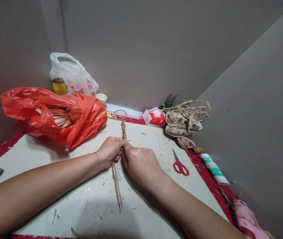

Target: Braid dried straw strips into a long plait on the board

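Pinching straw braid (124,130), both hands, grip prob. hidden

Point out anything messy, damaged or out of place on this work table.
Straw scraps and chips litter the white tabletop around both hands. The red plastic bag lies slumped on its side, its mouth open, pale straw stalks showing. The tan twine bundle is loosely tangled. Nothing looks broken.
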A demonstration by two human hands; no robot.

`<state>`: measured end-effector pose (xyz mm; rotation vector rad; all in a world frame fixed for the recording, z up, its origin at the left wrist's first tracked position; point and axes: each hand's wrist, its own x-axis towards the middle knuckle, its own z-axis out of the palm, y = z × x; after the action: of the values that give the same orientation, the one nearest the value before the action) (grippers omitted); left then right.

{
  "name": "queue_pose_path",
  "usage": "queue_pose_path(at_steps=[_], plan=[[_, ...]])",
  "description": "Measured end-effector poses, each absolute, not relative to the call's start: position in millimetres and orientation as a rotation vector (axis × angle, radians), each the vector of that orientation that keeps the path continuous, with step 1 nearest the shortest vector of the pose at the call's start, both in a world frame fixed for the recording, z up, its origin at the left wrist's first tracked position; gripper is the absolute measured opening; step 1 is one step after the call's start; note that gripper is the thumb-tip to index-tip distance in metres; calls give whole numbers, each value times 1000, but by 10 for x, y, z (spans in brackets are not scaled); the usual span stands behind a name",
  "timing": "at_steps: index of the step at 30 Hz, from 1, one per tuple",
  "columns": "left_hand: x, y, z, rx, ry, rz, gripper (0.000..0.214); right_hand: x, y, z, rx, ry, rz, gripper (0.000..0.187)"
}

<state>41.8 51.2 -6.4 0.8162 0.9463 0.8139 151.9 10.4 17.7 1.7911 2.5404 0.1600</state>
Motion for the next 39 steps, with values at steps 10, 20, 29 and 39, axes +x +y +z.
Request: queue_pose_path(at_steps=[10, 20, 29, 39], plan=[[365, 556, -42, 936, 890, 786, 17, 1915, 358, 505, 2244, 2881, -1029, 45], [321, 591, -57, 1240, 916, 709, 13, 1811, 542, -10, 2047, 2280, -2045, 42], [234, 730, -91, 1713, 972, 639, 16, 1908, 627, -7, 1752, 1841, -2505, 44], [153, 664, 218, 1959, 1180, 515, 19, 1860, 588, 11, 1818, 1648, -2752, 32]])
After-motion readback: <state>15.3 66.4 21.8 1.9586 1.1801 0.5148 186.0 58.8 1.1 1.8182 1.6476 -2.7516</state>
